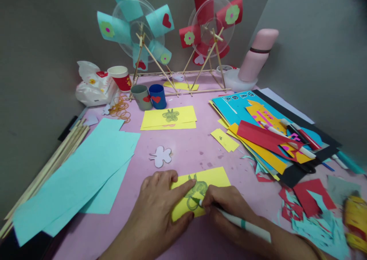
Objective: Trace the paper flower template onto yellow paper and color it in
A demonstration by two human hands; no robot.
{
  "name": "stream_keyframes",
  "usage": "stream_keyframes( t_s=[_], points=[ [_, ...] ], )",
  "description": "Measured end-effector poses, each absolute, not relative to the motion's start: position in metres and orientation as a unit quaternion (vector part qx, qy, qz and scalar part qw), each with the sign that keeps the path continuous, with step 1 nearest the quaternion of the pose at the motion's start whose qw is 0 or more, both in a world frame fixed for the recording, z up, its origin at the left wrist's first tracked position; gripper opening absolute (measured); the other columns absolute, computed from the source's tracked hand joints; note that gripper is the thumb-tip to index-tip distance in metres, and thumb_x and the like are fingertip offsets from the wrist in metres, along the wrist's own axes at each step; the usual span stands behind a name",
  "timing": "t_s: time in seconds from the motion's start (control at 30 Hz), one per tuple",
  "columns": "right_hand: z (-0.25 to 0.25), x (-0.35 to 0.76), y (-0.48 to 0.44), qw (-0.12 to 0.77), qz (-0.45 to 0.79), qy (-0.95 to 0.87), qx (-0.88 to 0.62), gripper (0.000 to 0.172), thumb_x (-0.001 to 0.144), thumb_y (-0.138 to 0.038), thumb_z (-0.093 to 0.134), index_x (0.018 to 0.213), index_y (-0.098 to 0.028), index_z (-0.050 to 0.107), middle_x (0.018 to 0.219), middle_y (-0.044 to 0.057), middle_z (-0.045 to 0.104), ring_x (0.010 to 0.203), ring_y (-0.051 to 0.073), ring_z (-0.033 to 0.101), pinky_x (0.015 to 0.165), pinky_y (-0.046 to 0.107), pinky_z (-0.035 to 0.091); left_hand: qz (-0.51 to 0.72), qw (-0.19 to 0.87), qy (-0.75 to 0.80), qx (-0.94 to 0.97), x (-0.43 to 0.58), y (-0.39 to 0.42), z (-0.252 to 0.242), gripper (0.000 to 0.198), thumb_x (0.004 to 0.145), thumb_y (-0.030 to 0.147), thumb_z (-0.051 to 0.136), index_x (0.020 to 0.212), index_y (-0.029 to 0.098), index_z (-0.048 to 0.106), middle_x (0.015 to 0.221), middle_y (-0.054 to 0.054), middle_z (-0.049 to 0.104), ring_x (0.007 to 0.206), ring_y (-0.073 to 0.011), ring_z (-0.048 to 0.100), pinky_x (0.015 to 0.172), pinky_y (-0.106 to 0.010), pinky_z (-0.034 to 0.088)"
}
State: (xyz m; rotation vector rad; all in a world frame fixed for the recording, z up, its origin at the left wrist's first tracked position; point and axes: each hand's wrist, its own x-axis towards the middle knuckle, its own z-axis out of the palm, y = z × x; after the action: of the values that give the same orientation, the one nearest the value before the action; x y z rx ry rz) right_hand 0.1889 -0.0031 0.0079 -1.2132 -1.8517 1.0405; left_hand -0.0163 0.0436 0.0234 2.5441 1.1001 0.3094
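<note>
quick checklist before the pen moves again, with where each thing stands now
1. Yellow card held down: ok, the left hand rests on it, index finger and thumb over its surface.
2. Marker in grip: ok, the right hand holds it.
3. Marker uncapped: ok, its green tip is bare, over the drawing.
4. Whole drawing in sight: not ok, the fingers hide parts of it.
5. White cutout clear of the hands: ok, it lies just beyond the left hand, apart from it.
6. Ink dry: cannot tell.
</note>
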Motion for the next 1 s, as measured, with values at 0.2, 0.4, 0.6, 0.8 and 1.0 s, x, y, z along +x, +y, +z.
stream_keyframes(
  t_s=[0.2, 0.4, 0.6, 0.8, 1.0],
  points=[
    [0.016, 0.189, -0.001, 0.337, 0.431, -0.708, -0.448, 0.013, 0.076, -0.011, 0.046, 0.073, -0.023, 0.048, 0.063, -0.006, 0.052, 0.057, 0.011, 0.048, 0.055, 0.021, 0.036, 0.115, 0.174, 0.388, 0.897, -0.018, 0.041, 0.023, 0.055, 0.077, 0.032, 0.063, 0.129, 0.040, 0.045, 0.109, -0.006, 0.045, 0.098, -0.0280, 0.042, 0.079, -0.046, 0.035],
    [0.017, 0.187, -0.002, 0.342, 0.426, -0.712, -0.442, 0.012, 0.072, -0.012, 0.044, 0.069, -0.024, 0.045, 0.057, -0.006, 0.045, 0.051, 0.012, 0.042, 0.052, 0.023, 0.034, 0.106, 0.183, 0.387, 0.897, -0.018, 0.042, 0.023, 0.054, 0.079, 0.033, 0.062, 0.129, 0.041, 0.045, 0.109, -0.005, 0.046, 0.098, -0.0276, 0.042, 0.080, -0.046, 0.035],
    [0.017, 0.189, -0.002, 0.321, 0.429, -0.720, -0.441, 0.011, 0.070, -0.011, 0.044, 0.070, -0.023, 0.045, 0.060, -0.006, 0.046, 0.054, 0.011, 0.042, 0.054, 0.023, 0.033, 0.115, 0.174, 0.389, 0.897, -0.019, 0.042, 0.023, 0.054, 0.077, 0.034, 0.063, 0.128, 0.041, 0.047, 0.108, -0.005, 0.047, 0.097, -0.0274, 0.043, 0.079, -0.044, 0.036],
    [0.022, 0.189, -0.001, 0.326, 0.422, -0.720, -0.445, 0.013, 0.068, -0.011, 0.043, 0.070, -0.023, 0.045, 0.058, -0.007, 0.044, 0.053, 0.011, 0.040, 0.054, 0.022, 0.032, 0.106, 0.183, 0.392, 0.895, -0.018, 0.042, 0.023, 0.053, 0.078, 0.033, 0.063, 0.128, 0.041, 0.047, 0.108, -0.006, 0.047, 0.097, -0.0282, 0.044, 0.079, -0.046, 0.036],
    [0.018, 0.191, -0.001, 0.333, 0.435, -0.710, -0.443, 0.012, 0.069, -0.011, 0.042, 0.069, -0.023, 0.043, 0.059, -0.006, 0.043, 0.054, 0.011, 0.040, 0.054, 0.023, 0.032, 0.113, 0.175, 0.392, 0.896, -0.017, 0.043, 0.023, 0.053, 0.077, 0.034, 0.063, 0.128, 0.041, 0.048, 0.109, -0.005, 0.048, 0.097, -0.0285, 0.044, 0.079, -0.045, 0.036]
  ],
)
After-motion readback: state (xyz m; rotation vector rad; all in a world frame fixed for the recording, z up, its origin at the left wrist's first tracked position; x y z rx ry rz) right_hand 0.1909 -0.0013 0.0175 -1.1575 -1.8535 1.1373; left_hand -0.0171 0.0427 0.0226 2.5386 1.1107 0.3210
